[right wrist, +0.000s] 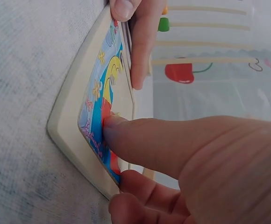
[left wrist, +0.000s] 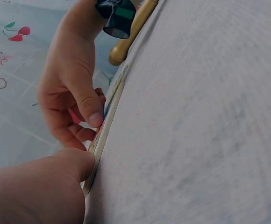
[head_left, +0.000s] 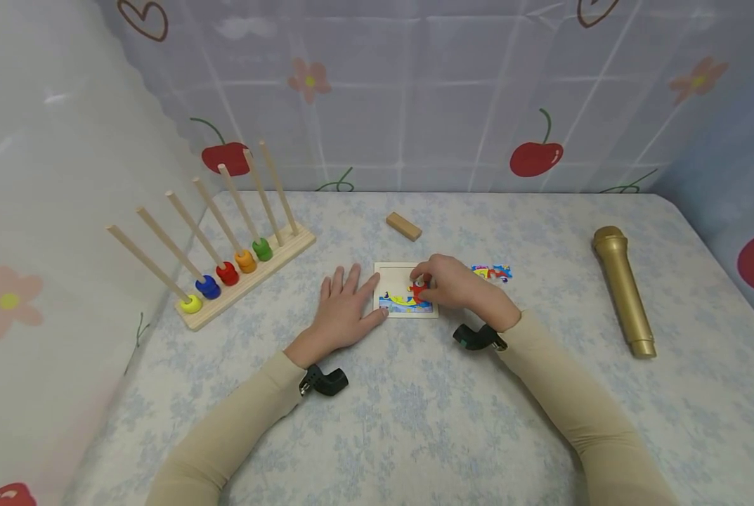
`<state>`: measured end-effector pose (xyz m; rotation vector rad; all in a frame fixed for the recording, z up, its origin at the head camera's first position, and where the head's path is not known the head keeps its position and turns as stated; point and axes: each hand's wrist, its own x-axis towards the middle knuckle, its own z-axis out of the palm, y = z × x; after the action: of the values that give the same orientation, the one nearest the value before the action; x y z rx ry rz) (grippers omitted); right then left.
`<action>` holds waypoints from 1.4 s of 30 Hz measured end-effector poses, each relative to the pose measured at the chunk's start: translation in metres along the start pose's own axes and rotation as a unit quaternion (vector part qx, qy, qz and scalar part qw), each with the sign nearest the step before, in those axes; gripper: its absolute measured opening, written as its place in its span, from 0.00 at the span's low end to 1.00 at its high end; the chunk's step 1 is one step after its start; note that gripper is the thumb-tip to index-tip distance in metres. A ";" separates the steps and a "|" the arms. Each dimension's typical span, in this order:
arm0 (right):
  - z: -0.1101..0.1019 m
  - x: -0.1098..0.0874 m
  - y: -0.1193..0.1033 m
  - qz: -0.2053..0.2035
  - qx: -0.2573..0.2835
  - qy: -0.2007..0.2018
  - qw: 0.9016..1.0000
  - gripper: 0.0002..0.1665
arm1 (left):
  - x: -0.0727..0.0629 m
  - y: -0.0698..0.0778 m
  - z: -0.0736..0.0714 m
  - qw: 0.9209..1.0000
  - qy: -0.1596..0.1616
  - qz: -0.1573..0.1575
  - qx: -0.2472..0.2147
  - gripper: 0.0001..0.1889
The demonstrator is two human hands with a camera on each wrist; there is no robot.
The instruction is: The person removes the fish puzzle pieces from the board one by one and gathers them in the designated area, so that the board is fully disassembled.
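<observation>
A small wooden puzzle tray [head_left: 405, 315] lies on the table, partly filled with a bright sea picture in yellow, blue and red. My left hand [head_left: 345, 309] rests flat at its left side with fingers spread; index finger and thumb touch the tray's edge. Over the tray's right part, my right hand [head_left: 455, 284] has thumb and curled fingers at a red-and-blue puzzle piece [head_left: 419, 289]. In the right wrist view the thumb [right wrist: 119, 130] presses on the red picture area. The fingers hide part of the piece. Loose puzzle pieces [head_left: 493, 273] lie just beyond the right hand.
At the left stands a wooden peg rack [head_left: 250, 281] with coloured beads on several tall pegs. A small wooden block [head_left: 404, 226] lies behind the tray. To the far right is a gold microphone [head_left: 623, 292]. A printed curtain [head_left: 408, 105] hangs behind the table.
</observation>
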<state>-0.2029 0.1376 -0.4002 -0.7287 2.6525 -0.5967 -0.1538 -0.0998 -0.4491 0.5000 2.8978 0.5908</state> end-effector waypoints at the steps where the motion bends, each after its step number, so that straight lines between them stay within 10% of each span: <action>1: 0.000 0.000 0.000 0.000 0.001 0.000 1.000 0.20 | 0.000 0.000 0.000 1.000 0.000 0.000 0.000 0.39; 42: 0.002 0.002 0.002 -0.016 0.019 0.031 0.999 0.12 | 0.000 0.000 -0.003 1.000 -0.006 0.001 -0.008 0.39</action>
<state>-0.2040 0.1375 -0.4035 -0.7558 2.6830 -0.6870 -0.1542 -0.1007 -0.4462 0.5027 2.8786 0.6085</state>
